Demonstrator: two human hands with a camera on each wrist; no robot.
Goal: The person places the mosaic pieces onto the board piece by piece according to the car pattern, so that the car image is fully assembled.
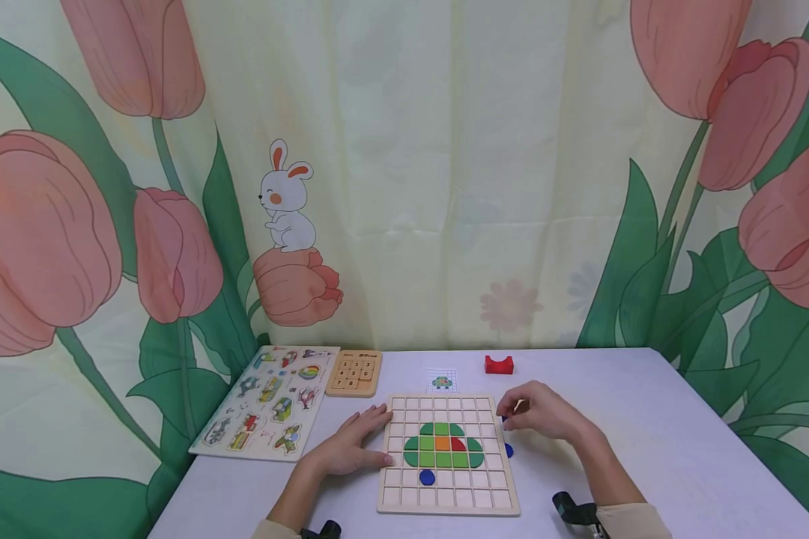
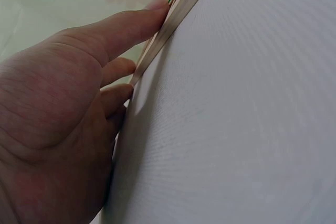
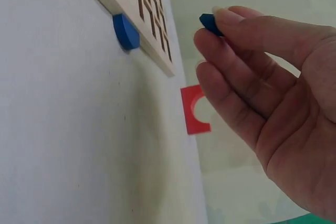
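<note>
Head view shows the left hand lying flat with straight fingers against the grid board edge. The right hand pinches a blue piece just beside the board; probably it should lower flat into a free cell while the board is braced.

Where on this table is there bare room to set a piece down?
Bare table lies right of the right hand, and between the red block and the far-right corner. It is crowded left of the grid board: left hand, picture puzzle, number puzzle.
</note>
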